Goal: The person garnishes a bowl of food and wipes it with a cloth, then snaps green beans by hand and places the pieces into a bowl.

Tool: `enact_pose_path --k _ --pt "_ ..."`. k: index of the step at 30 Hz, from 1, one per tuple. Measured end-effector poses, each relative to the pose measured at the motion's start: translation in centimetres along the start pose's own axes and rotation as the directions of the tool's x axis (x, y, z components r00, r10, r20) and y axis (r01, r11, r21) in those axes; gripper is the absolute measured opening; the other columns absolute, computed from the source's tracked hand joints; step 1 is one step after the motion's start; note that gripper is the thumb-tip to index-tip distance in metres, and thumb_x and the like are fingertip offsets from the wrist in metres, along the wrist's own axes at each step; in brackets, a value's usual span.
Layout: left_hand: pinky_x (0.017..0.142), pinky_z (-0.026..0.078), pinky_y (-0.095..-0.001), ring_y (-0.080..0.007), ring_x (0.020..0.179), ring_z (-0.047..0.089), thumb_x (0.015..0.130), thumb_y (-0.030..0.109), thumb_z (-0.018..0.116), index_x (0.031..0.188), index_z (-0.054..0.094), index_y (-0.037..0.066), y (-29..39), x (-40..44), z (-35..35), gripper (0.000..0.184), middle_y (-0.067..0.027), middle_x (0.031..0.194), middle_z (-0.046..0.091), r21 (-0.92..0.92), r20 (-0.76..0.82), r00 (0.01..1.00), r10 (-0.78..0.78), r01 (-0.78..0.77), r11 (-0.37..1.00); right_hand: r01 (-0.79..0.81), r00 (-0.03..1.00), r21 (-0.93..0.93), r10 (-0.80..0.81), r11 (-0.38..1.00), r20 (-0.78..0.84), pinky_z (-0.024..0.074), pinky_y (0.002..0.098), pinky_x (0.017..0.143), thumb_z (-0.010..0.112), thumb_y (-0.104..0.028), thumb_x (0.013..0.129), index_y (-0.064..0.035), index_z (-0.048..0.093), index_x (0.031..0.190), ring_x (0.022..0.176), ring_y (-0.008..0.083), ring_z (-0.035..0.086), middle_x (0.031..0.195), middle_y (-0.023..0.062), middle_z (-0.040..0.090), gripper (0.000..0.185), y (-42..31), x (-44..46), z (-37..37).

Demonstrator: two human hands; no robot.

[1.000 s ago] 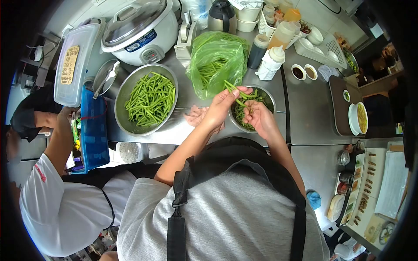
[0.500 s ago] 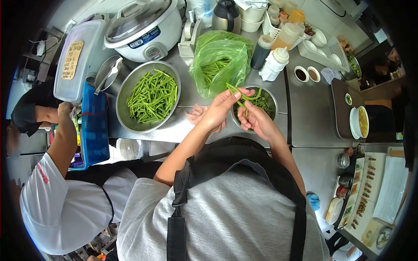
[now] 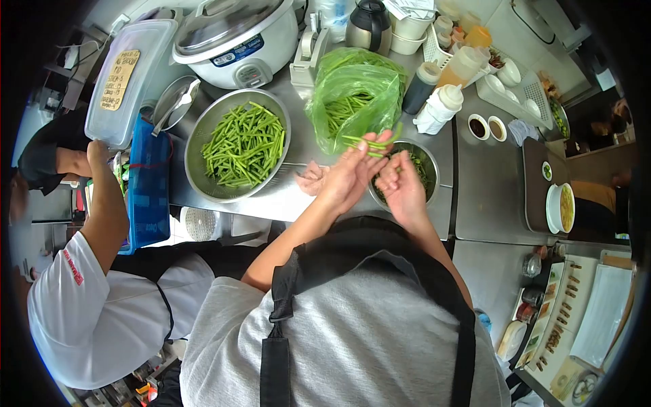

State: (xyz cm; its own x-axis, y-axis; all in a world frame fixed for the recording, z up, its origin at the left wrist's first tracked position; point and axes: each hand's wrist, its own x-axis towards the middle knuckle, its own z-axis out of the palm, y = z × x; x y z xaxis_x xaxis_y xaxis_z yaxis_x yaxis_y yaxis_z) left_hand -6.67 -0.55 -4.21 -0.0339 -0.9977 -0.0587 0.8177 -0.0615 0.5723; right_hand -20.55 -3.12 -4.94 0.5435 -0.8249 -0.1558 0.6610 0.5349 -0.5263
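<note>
A few green beans (image 3: 369,144) are pinched between the thumb and fingers of my left hand (image 3: 344,175), their tips sticking out beyond the fingers. My right hand (image 3: 403,190) is just beside it, above the near side of a small metal bowl (image 3: 437,178), with its fingers curled in; whether a piece sits in them is hidden. Small green scraps (image 3: 424,166) lie in that bowl. To the left, a large metal bowl (image 3: 192,157) holds a heap of cut green beans (image 3: 244,144). Behind my hands an open green plastic bag (image 3: 386,78) contains more long beans.
A pinkish crumpled cloth (image 3: 310,179) lies by my left wrist. Behind stand a rice cooker (image 3: 234,57), a thermos jug (image 3: 368,27) and sauce bottles (image 3: 441,108). At left, a co-worker's hand (image 3: 98,150) touches a lidded plastic box (image 3: 129,74) above a blue crate (image 3: 148,203).
The beans in my left hand have tipped from slanting to nearly level. My right hand has drawn back slightly, its fingers curling more. The view has shifted a little.
</note>
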Motion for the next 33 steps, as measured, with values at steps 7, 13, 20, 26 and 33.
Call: enact_pose_path --k 7,13,20,26,33 --pt "0.092 0.044 -0.0319 -0.0141 0.095 0.062 0.099 0.031 0.048 0.117 0.059 0.005 12.5 -1.4 -4.0 0.033 -0.0081 0.099 0.071 0.807 -0.304 0.808 0.506 -0.064 0.587 0.187 0.949 -0.401 -0.270 0.897 -0.161 0.0393 0.0279 0.066 0.047 -0.020 0.094 -0.0042 0.054 0.087 0.062 0.0107 0.043 0.071 0.0016 0.048 0.018 -4.1 0.1 -3.6" --pt "0.102 0.035 -0.0476 -0.0412 0.123 0.046 0.085 0.031 0.067 0.139 0.038 0.000 17.8 -2.0 -11.9 0.069 -0.0247 0.129 0.052 0.631 0.047 0.580 0.813 0.614 -0.474 0.177 0.919 -0.951 -0.303 -0.254 0.252 0.0433 0.0399 0.097 0.056 -0.012 0.089 -0.0066 0.071 0.100 0.101 0.0246 0.062 0.110 0.0134 0.067 0.020 -5.8 -0.6 -3.7" --pt "0.079 0.051 -0.0400 -0.0309 0.087 0.065 0.077 0.002 0.062 0.101 0.069 0.009 10.0 5.7 -4.7 0.026 -0.0148 0.102 0.066 0.947 0.221 0.906 0.360 -0.112 -0.301 -0.020 0.944 -0.988 -0.329 -0.153 0.032 0.0425 0.0400 0.096 0.067 -0.017 0.085 -0.0054 0.071 0.089 0.091 0.0289 0.063 0.095 0.0126 0.069 0.013 -5.5 0.4 -0.8" --pt "0.078 0.049 -0.0407 -0.0285 0.094 0.060 0.072 0.021 0.069 0.095 0.061 0.003 3.8 11.6 -8.9 0.030 -0.0128 0.099 0.060 0.697 0.193 0.969 0.153 -0.026 -0.716 0.214 0.899 -0.959 -0.347 -0.183 0.267 0.0475 0.0348 0.083 0.065 -0.012 0.087 -0.0040 0.067 0.103 0.092 0.0278 0.064 0.094 0.0134 0.067 0.019 -5.4 1.0 0.6" --pt "0.079 0.050 -0.0408 -0.0313 0.090 0.060 0.079 0.012 0.060 0.103 0.057 0.001 -2.6 7.0 -6.0 0.027 -0.0161 0.095 0.059 0.846 0.286 0.949 0.130 -0.186 -0.500 0.230 0.890 -0.961 -0.366 -0.152 0.271 0.0464 0.0383 0.083 0.063 -0.009 0.084 -0.0044 0.065 0.104 0.094 0.0319 0.060 0.098 0.0138 0.065 0.020 -4.6 1.7 0.3"
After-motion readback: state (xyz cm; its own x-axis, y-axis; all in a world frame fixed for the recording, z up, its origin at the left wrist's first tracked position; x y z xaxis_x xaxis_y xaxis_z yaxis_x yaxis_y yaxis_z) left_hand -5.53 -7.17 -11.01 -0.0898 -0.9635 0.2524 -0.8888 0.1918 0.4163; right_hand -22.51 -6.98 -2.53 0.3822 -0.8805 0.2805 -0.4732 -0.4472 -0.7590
